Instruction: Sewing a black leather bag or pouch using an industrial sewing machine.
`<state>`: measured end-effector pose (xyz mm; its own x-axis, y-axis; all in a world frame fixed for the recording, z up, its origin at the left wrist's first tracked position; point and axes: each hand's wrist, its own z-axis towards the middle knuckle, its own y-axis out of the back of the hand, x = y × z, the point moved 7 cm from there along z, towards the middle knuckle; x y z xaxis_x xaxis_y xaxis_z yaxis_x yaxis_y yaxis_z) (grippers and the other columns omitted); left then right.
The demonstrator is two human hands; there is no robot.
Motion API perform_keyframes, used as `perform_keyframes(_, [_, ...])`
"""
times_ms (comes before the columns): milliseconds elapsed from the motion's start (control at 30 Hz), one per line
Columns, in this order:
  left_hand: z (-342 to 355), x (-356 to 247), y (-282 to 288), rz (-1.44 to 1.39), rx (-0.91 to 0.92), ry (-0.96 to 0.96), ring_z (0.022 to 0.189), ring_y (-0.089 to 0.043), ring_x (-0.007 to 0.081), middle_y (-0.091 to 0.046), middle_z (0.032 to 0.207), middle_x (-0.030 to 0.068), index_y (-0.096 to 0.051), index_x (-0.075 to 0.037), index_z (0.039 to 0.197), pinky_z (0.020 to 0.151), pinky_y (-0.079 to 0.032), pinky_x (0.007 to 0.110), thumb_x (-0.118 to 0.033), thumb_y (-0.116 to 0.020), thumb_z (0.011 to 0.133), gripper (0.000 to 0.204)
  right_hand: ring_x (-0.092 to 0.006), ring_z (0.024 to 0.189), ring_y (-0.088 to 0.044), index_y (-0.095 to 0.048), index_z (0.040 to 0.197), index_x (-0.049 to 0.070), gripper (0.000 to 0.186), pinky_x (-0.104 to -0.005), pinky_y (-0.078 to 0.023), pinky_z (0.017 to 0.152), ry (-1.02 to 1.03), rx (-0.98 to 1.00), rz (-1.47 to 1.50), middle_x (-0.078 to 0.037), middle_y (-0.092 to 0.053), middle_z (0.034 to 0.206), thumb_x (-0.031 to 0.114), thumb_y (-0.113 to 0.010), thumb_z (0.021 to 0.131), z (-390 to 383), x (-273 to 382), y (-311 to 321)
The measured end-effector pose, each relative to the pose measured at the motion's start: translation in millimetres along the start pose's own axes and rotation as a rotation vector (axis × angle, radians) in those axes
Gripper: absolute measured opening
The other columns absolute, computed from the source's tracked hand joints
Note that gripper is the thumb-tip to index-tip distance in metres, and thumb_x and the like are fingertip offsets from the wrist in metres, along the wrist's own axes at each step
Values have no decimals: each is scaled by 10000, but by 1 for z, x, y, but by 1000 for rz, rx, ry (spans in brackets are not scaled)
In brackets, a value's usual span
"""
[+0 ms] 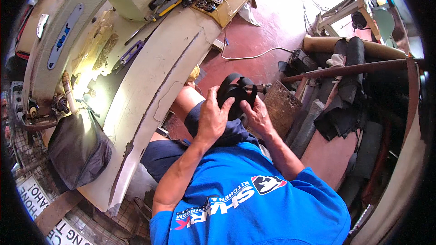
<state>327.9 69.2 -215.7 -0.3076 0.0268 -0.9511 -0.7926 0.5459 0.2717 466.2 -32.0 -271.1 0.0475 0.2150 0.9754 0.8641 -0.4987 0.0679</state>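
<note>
Near the centre, above my lap, my left hand grips a black coiled band or strap from its left side, thumb pressed on it. My right hand holds the same coil from the right, fingers bent round its edge. Loops of the band stand up above my hands. Just right of them is a worn brown board. To their left lies the long cream worktable with a cracked edge.
A yellow tray of metal bobbins, scissors and a black bag are on the left worktable. Dark rolls lie at right beside a rusty rail. A pale cable crosses the red floor.
</note>
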Motion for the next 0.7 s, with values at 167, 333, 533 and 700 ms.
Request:
perform_keyframes(167, [-18,-35,60,185,98,-151,1125,-586,428,-598,1180,242,-494,-7,1230,951,-470,437,-70,-674,891,389,-186,932,-597,-678,1060,46,345,-330,-489,815,222,173,-483,-62,-673,956,25,-764,727,50,49,115])
perform_keyframes(333, [-26,-70,91,437,157,-337,1098,-558,430,-557,1143,226,-415,18,1284,910,-463,486,48,-604,867,458,-263,903,-579,-704,961,82,392,-374,-448,806,922,-76,-1404,-68,-664,907,67,-809,584,66,195,170])
perform_keyframes(533, [-36,-113,111,482,91,-345,1061,-580,449,-580,1120,229,-455,-25,1244,892,-466,488,23,-622,879,405,-306,1213,-491,-501,1364,112,798,-424,-444,981,134,-232,-2120,-105,-529,1330,162,-851,649,142,195,264])
perform_keyframes(700, [-42,-132,111,718,86,-387,1059,-573,436,-569,1116,223,-456,-7,1239,899,-470,483,54,-634,816,463,-361,1408,-364,-350,1494,73,1033,-406,-339,1161,452,414,-1347,-150,-368,1539,167,-892,619,76,172,107])
